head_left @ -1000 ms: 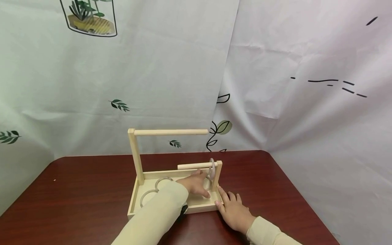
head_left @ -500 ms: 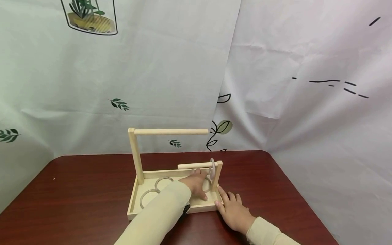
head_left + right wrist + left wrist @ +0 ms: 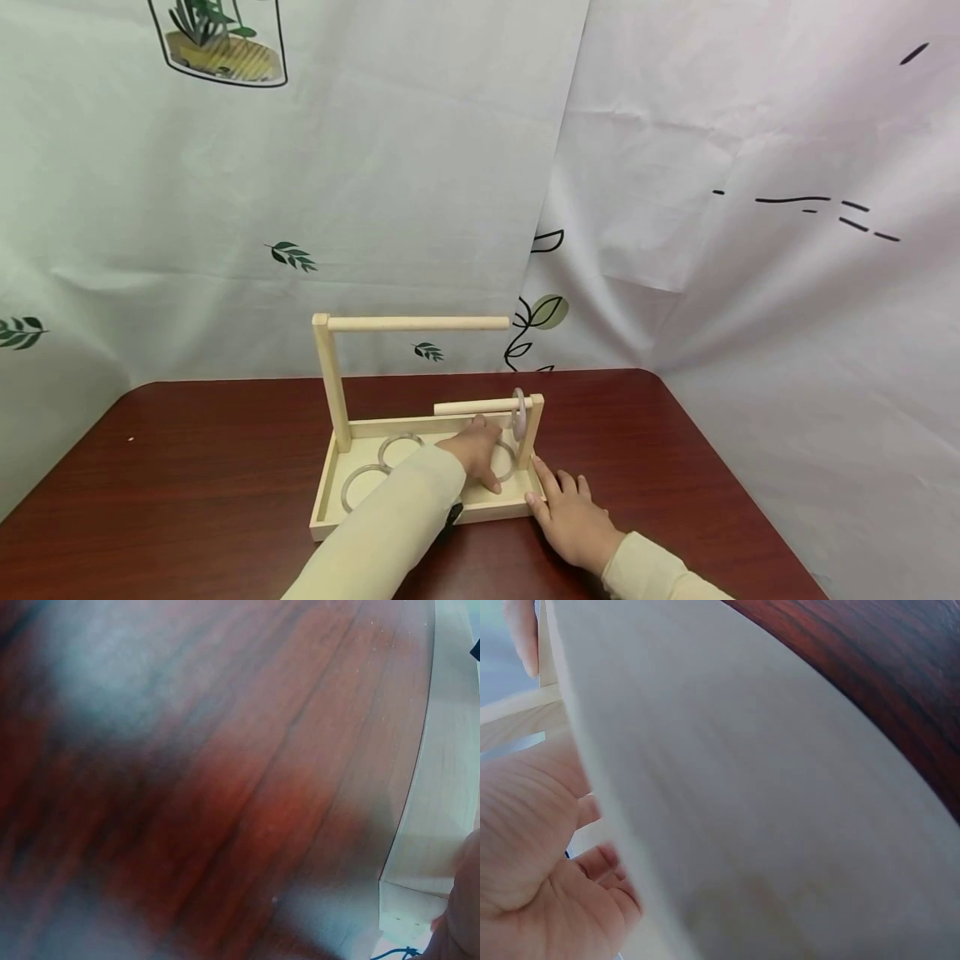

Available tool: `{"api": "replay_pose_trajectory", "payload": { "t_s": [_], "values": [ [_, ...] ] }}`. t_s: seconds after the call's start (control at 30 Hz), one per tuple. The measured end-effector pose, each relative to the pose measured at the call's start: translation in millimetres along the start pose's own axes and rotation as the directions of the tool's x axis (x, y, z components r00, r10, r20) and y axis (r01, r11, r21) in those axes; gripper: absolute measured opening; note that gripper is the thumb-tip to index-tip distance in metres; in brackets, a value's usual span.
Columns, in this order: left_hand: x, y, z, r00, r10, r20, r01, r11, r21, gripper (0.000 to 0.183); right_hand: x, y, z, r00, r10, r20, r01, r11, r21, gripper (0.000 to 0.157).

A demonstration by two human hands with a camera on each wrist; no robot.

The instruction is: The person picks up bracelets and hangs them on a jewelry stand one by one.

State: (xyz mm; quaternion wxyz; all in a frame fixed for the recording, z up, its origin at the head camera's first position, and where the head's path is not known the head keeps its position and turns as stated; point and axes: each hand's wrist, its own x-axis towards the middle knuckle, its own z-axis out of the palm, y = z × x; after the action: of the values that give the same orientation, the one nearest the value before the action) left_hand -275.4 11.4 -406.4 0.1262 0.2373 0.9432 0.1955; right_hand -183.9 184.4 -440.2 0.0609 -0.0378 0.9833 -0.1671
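A light wooden tray stand carries a tall post with a long dowel and a short post with a lower dowel. One pale ring hangs on the lower dowel near its post. My left hand reaches into the tray over another ring, its thumb spread from the fingers; part of that ring is hidden beneath it. Two more rings, a back one and a front one, lie in the tray's left half. My right hand rests with extended fingers against the tray's right front corner.
The stand sits on a dark red-brown wooden table. Behind it hangs a pale cloth with printed leaves and lines. The left sleeve crosses the tray's front wall.
My left hand has shifted slightly left within the tray, and the ring beside it has slid a little left too. The right hand stays at the corner.
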Motion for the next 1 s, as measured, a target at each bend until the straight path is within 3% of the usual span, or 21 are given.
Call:
{"api": "replay_pose_trajectory", "payload": {
  "t_s": [0.23, 0.5, 0.77, 1.0],
  "values": [
    [-0.3, 0.6, 0.3, 1.000, -0.018, 0.007, 0.018, 1.000, 0.000, 0.078, -0.4, -0.9, -1.0, 1.000, -0.003, 0.001, 0.003, 1.000, 0.003, 0.058],
    [2.1, -1.8, 2.5, 1.000, 0.009, 0.006, -0.009, 0.999, 0.034, 0.072, -0.9, -1.1, -1.5, 1.000, -0.002, 0.008, 0.002, 1.000, 0.011, 0.058],
    [3.7, -7.0, 4.7, 1.000, 0.014, 0.016, -0.014, 1.000, -0.011, 0.072, 0.4, -0.2, 1.2, 1.000, 0.005, 0.017, -0.005, 1.000, 0.011, 0.058],
    [3.4, -11.8, 1.3, 0.999, 0.034, 0.015, -0.034, 0.999, 0.017, 0.075, 1.5, 0.9, 1.1, 1.000, 0.007, 0.006, -0.007, 1.000, 0.002, 0.058]
  ]
}}
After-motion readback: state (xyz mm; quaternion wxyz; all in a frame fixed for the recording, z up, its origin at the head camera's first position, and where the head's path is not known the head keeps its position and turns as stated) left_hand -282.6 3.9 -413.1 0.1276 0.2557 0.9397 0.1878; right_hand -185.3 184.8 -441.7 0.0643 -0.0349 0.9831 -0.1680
